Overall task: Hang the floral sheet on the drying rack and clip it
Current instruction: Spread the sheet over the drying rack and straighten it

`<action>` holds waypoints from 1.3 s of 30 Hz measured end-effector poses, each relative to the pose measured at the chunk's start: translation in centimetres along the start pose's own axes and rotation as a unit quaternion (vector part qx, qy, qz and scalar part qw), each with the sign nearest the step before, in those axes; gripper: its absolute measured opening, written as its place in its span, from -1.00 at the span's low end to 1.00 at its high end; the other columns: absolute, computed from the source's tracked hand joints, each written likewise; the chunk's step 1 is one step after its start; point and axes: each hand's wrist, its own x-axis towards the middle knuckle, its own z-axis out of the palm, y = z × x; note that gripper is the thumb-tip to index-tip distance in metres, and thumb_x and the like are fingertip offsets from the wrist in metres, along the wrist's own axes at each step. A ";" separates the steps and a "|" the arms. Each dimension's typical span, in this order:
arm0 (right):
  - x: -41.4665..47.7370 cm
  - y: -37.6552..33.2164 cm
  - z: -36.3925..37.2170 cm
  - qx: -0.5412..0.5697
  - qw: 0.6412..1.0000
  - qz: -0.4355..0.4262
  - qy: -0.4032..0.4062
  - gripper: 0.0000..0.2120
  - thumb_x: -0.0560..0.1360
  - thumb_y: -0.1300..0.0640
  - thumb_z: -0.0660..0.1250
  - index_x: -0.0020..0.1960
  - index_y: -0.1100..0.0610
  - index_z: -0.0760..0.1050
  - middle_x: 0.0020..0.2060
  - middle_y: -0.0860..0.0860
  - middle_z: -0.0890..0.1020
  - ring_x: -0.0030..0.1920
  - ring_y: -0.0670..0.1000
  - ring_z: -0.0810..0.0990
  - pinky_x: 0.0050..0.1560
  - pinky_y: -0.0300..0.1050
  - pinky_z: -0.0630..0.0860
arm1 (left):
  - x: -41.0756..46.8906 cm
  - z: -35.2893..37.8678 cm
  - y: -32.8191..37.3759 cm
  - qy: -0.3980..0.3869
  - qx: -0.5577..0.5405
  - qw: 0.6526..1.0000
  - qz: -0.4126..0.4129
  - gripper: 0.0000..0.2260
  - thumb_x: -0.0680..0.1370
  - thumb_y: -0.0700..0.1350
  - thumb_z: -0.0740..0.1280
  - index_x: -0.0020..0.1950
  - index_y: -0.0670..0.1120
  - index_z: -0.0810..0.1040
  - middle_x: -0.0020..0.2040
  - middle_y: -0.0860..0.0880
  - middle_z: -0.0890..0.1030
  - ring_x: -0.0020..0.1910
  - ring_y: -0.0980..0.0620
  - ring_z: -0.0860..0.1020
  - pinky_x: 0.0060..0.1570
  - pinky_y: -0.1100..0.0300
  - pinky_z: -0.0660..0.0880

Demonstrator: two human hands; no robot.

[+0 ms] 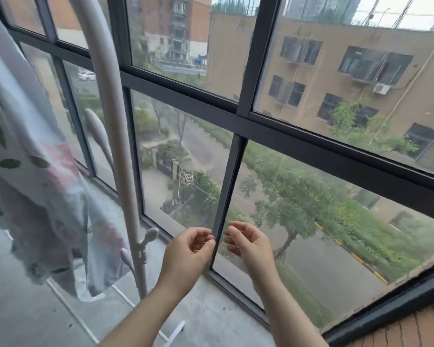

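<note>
Nearby, floral sheet (48, 186) drapes the rack (114, 116) — left hand (188, 249) and right hand (249, 244) hover, fingers curled; any pinch unclear.

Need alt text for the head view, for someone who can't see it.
The left hand and right hand are raised, fingers curled, before the window; whether they hold anything is unclear. The sheet hangs at left beside the rack pole.

Bare forearms (140, 316) end in left grip (189, 249) and right grip (248, 245).
</note>
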 end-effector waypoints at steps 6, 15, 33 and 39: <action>5.6 -1.4 -2.9 -0.017 0.993 -0.014 -0.112 -0.91 0.52 0.22 0.37 0.01 0.16 0.60 -0.13 0.16 0.71 -0.17 -0.02 0.65 -0.13 -0.15 0.58 | 1.5 4.4 0.9 0.118 0.010 0.993 -0.010 -0.86 0.48 -0.18 0.44 0.00 0.00 0.62 -0.12 0.06 0.70 -0.11 0.22 0.64 -0.08 0.36 0.52; 8.7 -1.6 -1.4 -0.012 0.966 0.002 -0.258 -0.89 0.52 0.20 0.37 0.03 0.16 0.60 -0.13 0.13 0.71 -0.16 -0.01 0.66 -0.07 -0.11 0.58 | 0.2 5.4 2.3 0.259 0.019 0.965 -0.031 -0.85 0.48 -0.22 0.43 -0.03 0.01 0.62 -0.12 0.04 0.70 -0.12 0.18 0.64 -0.10 0.43 0.50; 3.5 0.7 3.8 -0.061 0.910 0.017 -0.411 -0.86 0.50 0.16 0.39 0.05 0.13 0.61 -0.10 0.08 0.72 -0.12 0.02 0.69 -0.01 -0.04 0.62 | -9.9 -0.2 -0.1 0.431 0.018 0.901 -0.057 -0.84 0.47 -0.23 0.45 -0.05 0.02 0.64 -0.12 0.09 0.71 -0.09 0.13 0.66 -0.03 0.27 0.51; 3.2 1.8 4.3 -0.060 0.912 0.008 -0.405 -0.89 0.50 0.18 0.39 0.02 0.12 0.62 -0.15 0.07 0.72 -0.14 0.01 0.69 -0.02 -0.04 0.62 | -11.3 -2.7 -2.2 0.439 0.013 0.896 -0.061 -0.88 0.44 -0.15 0.47 -0.06 0.02 0.64 -0.12 0.08 0.71 -0.07 0.10 0.66 -0.04 0.30 0.53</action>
